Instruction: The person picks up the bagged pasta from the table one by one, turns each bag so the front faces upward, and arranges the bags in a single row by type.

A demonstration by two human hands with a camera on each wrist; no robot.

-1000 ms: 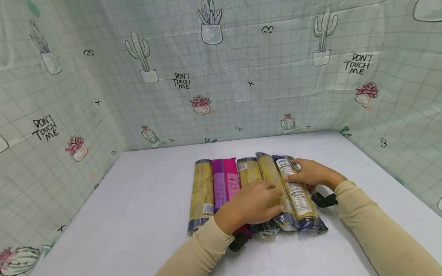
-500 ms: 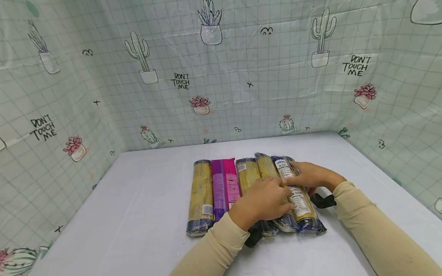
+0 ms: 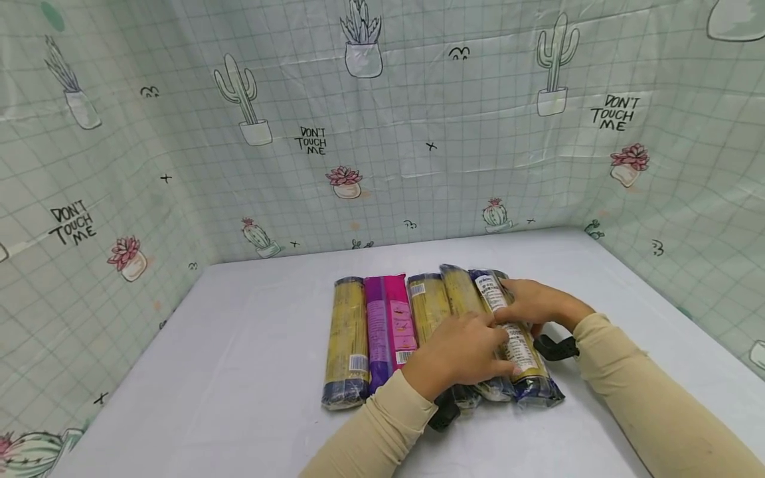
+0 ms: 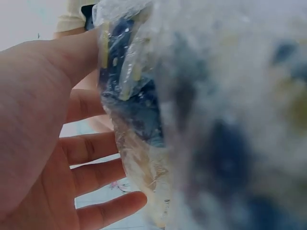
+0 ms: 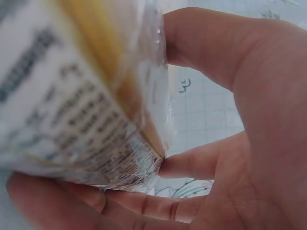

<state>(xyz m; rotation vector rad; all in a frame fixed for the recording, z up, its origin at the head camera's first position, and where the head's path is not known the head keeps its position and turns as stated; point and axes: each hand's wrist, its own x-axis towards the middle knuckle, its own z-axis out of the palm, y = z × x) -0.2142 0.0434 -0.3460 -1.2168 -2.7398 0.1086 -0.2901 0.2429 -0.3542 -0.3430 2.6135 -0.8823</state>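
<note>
Several long packs of dried noodles lie side by side. At the right end is a noodle pack with a white label (image 3: 522,344). My right hand (image 3: 540,304) grips its far right part; in the right wrist view, thumb and fingers lie on opposite sides of the wrapper (image 5: 103,120). My left hand (image 3: 461,346) lies across the neighbouring tilted yellow noodle pack (image 3: 461,285), its fingertips reaching the labelled one. In the left wrist view its fingers (image 4: 98,175) are spread and fairly straight, against crinkled clear and blue plastic (image 4: 136,103).
Further left lie another yellow pack (image 3: 429,305), a pink and purple pack (image 3: 382,325) and a yellow pack with blue ends (image 3: 346,332). They rest on a white table (image 3: 239,372). A patterned cloth wall (image 3: 394,166) rises behind and at both sides.
My left hand has slid right, from over the middle packs to the labelled pack's edge, uncovering more of the pink pack. My right hand stays on the labelled pack.
</note>
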